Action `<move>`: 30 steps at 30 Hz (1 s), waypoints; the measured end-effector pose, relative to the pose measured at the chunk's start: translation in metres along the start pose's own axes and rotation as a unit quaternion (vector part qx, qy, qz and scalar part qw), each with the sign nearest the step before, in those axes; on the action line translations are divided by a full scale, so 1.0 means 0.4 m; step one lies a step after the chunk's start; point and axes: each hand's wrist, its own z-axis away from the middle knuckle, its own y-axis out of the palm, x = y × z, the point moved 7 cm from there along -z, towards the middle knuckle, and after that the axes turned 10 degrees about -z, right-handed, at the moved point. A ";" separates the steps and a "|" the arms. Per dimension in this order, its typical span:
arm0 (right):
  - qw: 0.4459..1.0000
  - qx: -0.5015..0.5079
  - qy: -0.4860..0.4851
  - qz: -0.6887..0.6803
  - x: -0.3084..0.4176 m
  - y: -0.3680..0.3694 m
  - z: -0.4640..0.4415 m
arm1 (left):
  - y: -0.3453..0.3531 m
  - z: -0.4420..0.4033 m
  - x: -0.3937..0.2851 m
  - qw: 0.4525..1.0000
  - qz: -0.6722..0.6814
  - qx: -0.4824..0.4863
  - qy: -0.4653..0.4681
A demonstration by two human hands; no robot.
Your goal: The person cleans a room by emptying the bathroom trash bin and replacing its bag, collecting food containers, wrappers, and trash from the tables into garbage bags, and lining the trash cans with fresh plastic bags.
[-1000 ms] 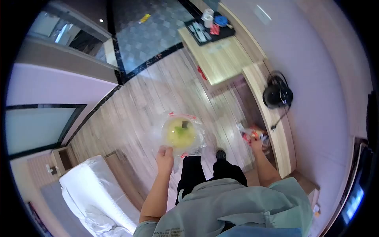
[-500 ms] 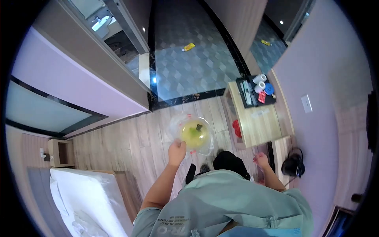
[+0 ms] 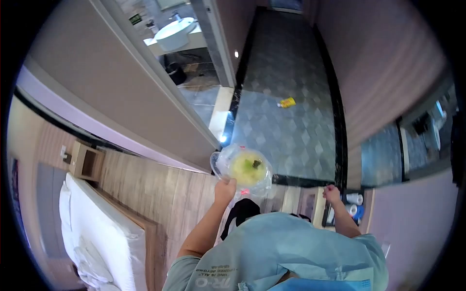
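Note:
My left hand (image 3: 225, 190) grips the edge of a round takeaway bowl (image 3: 249, 170) wrapped in a clear plastic bag with red marks. Pale yellow contents show in the bowl, with a green patch and a dark piece near the middle. The bowl is held out in front of my body, above the floor. My right hand (image 3: 332, 194) is curled closed beside a dark tray (image 3: 330, 216) on the wooden cabinet. Whether anything sits inside those fingers, I cannot make out.
A yellow packet (image 3: 288, 102) lies on the grey tiled floor of the corridor. Left of it, a doorway shows a white sink (image 3: 175, 33) and a black bin (image 3: 175, 73). The wall corner stands close to the bowl. A white bed (image 3: 104, 218) is at lower left.
My view has turned and moved forward to the corridor's threshold. The bowl has come along in my left hand. The cabinet and its tray now lie beside and partly behind my right arm.

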 end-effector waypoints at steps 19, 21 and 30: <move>0.946 0.190 0.017 0.262 0.831 0.571 -0.901 | -0.052 -1.207 -0.152 0.992 0.062 -0.060 -0.097; 0.927 0.202 0.004 0.317 0.931 0.640 -1.109 | -0.064 -1.297 -0.139 0.977 0.092 -0.069 -0.179; 0.882 0.289 -0.281 0.244 1.789 1.437 -1.436 | -0.234 -1.603 -0.023 0.903 0.181 -0.298 -0.251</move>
